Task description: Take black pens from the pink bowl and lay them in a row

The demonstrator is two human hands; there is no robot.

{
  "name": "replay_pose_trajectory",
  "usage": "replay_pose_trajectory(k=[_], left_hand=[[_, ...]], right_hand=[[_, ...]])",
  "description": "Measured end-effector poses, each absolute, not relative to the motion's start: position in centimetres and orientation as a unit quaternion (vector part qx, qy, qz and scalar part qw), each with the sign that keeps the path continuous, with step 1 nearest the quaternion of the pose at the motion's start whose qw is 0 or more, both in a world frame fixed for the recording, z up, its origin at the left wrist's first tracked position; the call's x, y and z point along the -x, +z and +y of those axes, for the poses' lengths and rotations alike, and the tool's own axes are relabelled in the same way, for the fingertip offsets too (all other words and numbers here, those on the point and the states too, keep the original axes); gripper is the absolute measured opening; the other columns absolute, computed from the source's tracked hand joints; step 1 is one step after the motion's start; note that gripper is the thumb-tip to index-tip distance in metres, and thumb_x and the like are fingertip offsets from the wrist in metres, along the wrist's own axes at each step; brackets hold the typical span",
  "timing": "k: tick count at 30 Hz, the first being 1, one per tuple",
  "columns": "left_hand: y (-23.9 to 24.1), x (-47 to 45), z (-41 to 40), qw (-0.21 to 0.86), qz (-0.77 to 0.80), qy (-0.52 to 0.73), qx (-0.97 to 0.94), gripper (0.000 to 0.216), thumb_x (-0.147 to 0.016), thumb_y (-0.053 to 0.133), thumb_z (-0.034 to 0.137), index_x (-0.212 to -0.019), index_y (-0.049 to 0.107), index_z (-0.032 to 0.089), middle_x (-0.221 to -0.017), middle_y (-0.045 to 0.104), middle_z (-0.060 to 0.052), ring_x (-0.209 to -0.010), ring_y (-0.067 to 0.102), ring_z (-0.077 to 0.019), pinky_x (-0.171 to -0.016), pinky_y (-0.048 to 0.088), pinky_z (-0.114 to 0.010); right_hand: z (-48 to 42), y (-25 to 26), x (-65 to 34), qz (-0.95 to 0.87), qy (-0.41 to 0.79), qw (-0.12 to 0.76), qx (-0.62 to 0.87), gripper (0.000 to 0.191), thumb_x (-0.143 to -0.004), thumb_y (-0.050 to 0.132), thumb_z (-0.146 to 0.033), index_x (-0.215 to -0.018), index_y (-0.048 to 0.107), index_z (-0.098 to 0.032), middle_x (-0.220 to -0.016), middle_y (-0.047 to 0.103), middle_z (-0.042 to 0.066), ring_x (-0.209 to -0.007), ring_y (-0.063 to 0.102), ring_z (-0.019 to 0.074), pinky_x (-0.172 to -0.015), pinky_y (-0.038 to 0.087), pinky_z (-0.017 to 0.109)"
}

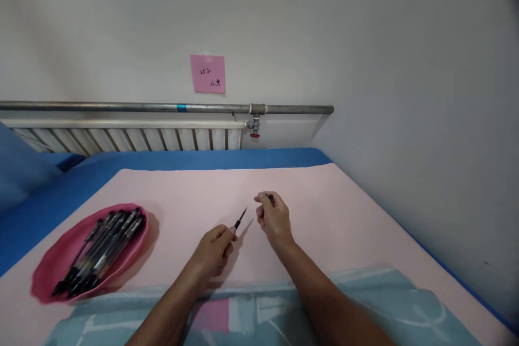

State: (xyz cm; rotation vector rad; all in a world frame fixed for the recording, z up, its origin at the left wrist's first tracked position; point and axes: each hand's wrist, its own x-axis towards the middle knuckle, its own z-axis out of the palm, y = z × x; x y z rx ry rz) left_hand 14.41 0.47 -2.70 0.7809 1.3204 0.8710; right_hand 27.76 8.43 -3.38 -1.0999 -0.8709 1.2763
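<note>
My left hand point(215, 249) is closed in a pinch on a thin black pen point(240, 218) whose tip points up and to the right. A short way to its right, my right hand point(273, 217) is curled shut on a small dark piece point(270, 198) that shows between thumb and fingers; it may be a pen cap. Both hands hover over the pink sheet point(344, 216), a few centimetres apart. At the left, a pink oval tray point(52, 259) holds several black pens point(101, 251) lying side by side.
A blue surface point(203, 159) borders the pink sheet at the back and left. A light teal patterned cloth point(385, 303) lies at the near edge. A radiator point(121, 138) and a metal pipe point(162, 107) run along the wall, with a pink note point(207, 73) above.
</note>
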Motion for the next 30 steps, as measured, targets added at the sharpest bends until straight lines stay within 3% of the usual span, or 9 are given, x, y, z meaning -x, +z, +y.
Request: replay_pose_trajectory(k=[6,11,14,17,22,26,30], left_hand=[[-2.9,-14.0,0.9,0.642,0.56,0.417,-0.317,0.035,-0.071,0.05,0.055,-0.076,0.045,0.02,-0.047,0.036,0.011,-0.03,0.017,-0.0011,-0.032,0.005,-0.016],[-3.1,-14.2,0.8,0.609,0.598,0.365,-0.373,0.029,-0.078,0.038,0.049,-0.081,0.044,0.02,-0.05,0.036,0.01,-0.031,0.019,-0.0023,-0.032,0.011,-0.016],[-3.0,-14.2,0.8,0.541,0.638,0.303,-0.457,0.029,-0.081,0.032,0.043,-0.082,0.047,0.019,-0.05,0.037,0.009,-0.031,0.024,-0.0038,-0.033,0.018,-0.017],[-2.6,-13.0,0.9,0.463,0.676,0.284,-0.498,0.025,-0.08,0.039,0.037,-0.078,0.053,0.017,-0.05,0.044,0.007,-0.038,0.036,-0.0061,-0.039,0.026,-0.018],[-1.5,-8.3,0.6,0.257,0.774,0.248,-0.522,0.024,-0.083,0.039,0.03,-0.085,0.058,0.016,-0.076,0.062,-0.003,-0.072,0.056,-0.0135,-0.062,0.036,-0.022],[-1.3,-5.5,-0.3,0.154,0.835,0.163,-0.502,0.026,-0.084,0.038,0.025,-0.09,0.059,0.011,-0.091,0.065,-0.014,-0.084,0.059,-0.0208,-0.069,0.039,-0.028],[-1.5,-5.4,-1.2,0.104,0.853,0.074,-0.505,0.029,-0.086,0.034,0.023,-0.095,0.059,0.01,-0.099,0.064,-0.016,-0.092,0.06,-0.0222,-0.074,0.04,-0.029]], right_hand=[[6.5,-2.9,-26.8,-0.422,0.661,0.449,0.428,0.027,-0.067,0.063,-0.04,-0.079,0.058,-0.016,-0.042,0.046,-0.007,-0.03,0.035,0.0043,-0.029,0.019,0.016],[6.6,-2.8,-26.4,-0.411,0.647,0.465,0.442,0.027,-0.066,0.065,-0.039,-0.077,0.06,-0.015,-0.039,0.043,-0.008,-0.029,0.03,0.0024,-0.029,0.015,0.015],[7.6,-2.7,-27.4,-0.368,0.602,0.537,0.462,0.026,-0.063,0.066,-0.037,-0.077,0.061,-0.015,-0.042,0.043,-0.008,-0.03,0.03,0.0021,-0.028,0.015,0.015],[9.1,-2.6,-28.6,-0.309,0.555,0.612,0.471,0.024,-0.06,0.067,-0.034,-0.074,0.06,-0.016,-0.049,0.049,-0.007,-0.034,0.034,0.0021,-0.028,0.016,0.014],[10.1,-2.7,-29.3,-0.275,0.549,0.642,0.459,0.024,-0.055,0.069,-0.03,-0.069,0.058,-0.014,-0.075,0.06,-0.001,-0.04,0.04,0.0013,-0.027,0.018,0.014],[9.2,-2.6,-28.5,-0.318,0.581,0.586,0.467,0.023,-0.059,0.067,-0.032,-0.072,0.059,-0.014,-0.053,0.052,-0.004,-0.034,0.034,0.002,-0.027,0.015,0.014],[8.3,-2.3,-27.9,-0.347,0.592,0.546,0.48,0.023,-0.062,0.065,-0.034,-0.073,0.059,-0.014,-0.043,0.044,-0.006,-0.032,0.031,0.0025,-0.029,0.015,0.014]])
